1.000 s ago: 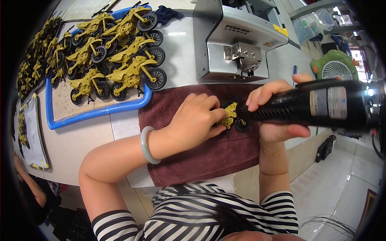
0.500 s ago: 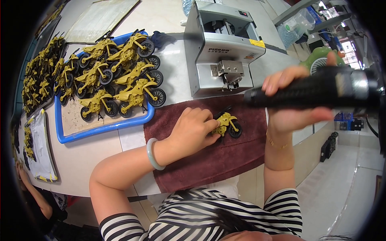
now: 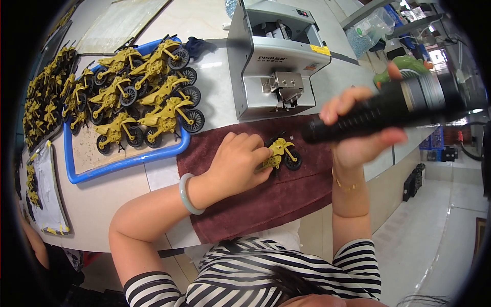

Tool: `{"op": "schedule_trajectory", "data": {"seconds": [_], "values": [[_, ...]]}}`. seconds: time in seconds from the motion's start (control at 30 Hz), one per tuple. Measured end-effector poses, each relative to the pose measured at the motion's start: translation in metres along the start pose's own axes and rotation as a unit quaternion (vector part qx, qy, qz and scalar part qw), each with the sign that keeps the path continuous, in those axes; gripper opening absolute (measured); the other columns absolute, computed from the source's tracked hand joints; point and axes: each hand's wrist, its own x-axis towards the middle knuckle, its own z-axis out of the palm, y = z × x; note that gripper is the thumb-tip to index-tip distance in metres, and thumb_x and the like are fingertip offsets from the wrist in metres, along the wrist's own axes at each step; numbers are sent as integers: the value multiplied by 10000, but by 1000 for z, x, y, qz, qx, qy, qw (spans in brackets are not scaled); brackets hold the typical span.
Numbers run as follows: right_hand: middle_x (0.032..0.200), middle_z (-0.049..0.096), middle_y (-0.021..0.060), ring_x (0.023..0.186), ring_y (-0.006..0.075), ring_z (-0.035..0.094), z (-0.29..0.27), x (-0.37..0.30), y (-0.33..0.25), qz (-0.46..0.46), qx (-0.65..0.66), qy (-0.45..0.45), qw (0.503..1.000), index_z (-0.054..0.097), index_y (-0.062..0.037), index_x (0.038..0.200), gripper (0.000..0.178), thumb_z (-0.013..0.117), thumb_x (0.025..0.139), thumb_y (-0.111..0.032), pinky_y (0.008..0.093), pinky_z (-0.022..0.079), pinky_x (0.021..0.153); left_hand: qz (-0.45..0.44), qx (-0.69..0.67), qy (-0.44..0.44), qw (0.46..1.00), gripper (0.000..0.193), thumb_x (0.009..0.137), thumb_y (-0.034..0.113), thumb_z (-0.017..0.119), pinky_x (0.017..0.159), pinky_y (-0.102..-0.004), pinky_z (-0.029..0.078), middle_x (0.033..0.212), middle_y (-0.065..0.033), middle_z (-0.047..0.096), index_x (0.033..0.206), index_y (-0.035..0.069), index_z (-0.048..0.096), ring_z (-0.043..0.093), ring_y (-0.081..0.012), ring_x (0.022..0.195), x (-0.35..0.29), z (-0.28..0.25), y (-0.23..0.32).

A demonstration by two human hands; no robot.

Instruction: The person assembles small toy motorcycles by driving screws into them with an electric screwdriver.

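Observation:
My left hand (image 3: 240, 159) grips the rear part of a yellow toy motorcycle (image 3: 281, 152) with black wheels, which lies on a dark red towel (image 3: 245, 204). My fingers cover its back end. Raised to the right of the towel, my right hand (image 3: 355, 128) is wrapped round a thick black electric screwdriver (image 3: 378, 112) with a silvery ring. Its narrower end points left, and its wide end is out to the right. A grey metal machine (image 3: 276, 61), apparently a screw feeder, stands just beyond the towel.
To the left, a blue-rimmed tray (image 3: 130, 161) holds several yellow toy motorcycles. More of them crowd a pile (image 3: 48, 97) at the far left. A pale board (image 3: 120, 25) lies at the back. Another person's arm (image 3: 33, 240) shows at the lower left. A green object (image 3: 404, 66) stands behind the screwdriver.
The whole view has shifted slightly. The screwdriver is now tilted more, its wide end higher, and it looks less blurred. My left hand keeps its grip on the toy motorcycle.

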Motion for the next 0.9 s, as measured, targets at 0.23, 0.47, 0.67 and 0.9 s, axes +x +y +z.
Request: {"op": "schedule_trajectory", "data": {"seconds": [0.23,0.47,0.67,0.9], "values": [[702,510,118,524,193,526,-19,-51,-5,-20,20,13,1000,98,-87,1339,990,421,669,-740,317,480,520,1,9,-5,1000,257,591,160,737,616,-306,336,783,-12,507,821,101,640,482,-180,684,-1,3,1],[743,528,120,560,192,537,-25,-65,14,-24,29,20,999,106,-89,1302,985,447,637,-731,315,495,555,-3,13,-10,1000,260,590,156,742,613,-304,335,786,-11,508,822,99,639,481,-180,678,0,3,1],[704,513,109,482,201,505,-29,-68,22,-39,8,7,999,210,-104,1227,836,416,708,-727,315,455,491,-5,18,-15,1000,267,588,156,744,614,-306,335,787,-15,508,827,97,640,481,-180,675,0,3,3],[701,511,106,491,203,507,-34,-71,22,-30,30,-9,999,233,-108,1226,839,438,698,-727,323,455,504,-1,19,-23,1000,265,590,169,719,627,-327,339,757,-27,483,825,91,624,483,-192,711,2,3,4]]}}
